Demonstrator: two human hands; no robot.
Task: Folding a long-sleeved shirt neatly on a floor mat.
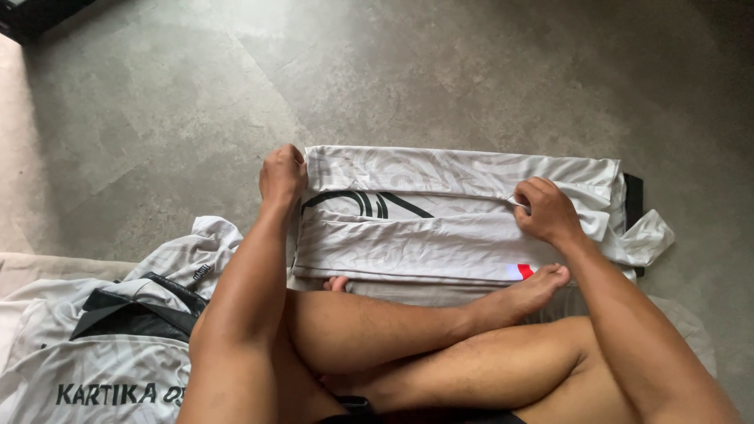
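1. Your left hand [283, 177] is curled shut, its grip pinching the left end of the folded white jersey [440, 235], with the knuckles facing up and the fingertips tucked out of sight under the cloth edge.
2. Your right hand [547, 210] sits at the right end of the same jersey, with the grip pressed together on a fold line where the upper layer meets the lower one; the thumb side is hidden beneath the fingers.
3. The jersey lies on the grey floor [393, 71] straight ahead of your crossed legs, folded into a long flat band running left to right between your two hands.
4. Its fabric is white with a faint wavy tone-on-tone pattern. Black curved lines show on the middle layer near your left hand, and a small red patch shows at the lower right edge, just beside your foot [528, 289].
5. A black trim strip and a loose white sleeve [648, 235] poke out past the jersey's right end.
6. The lower edge of the jersey is partly covered by your foot and shin, so you cannot tell how far it reaches toward you.
7. A second white garment with a black collar [118, 330] lies on the floor by your left knee, touching your leg; it is cut off by the bottom and left edges of the view.
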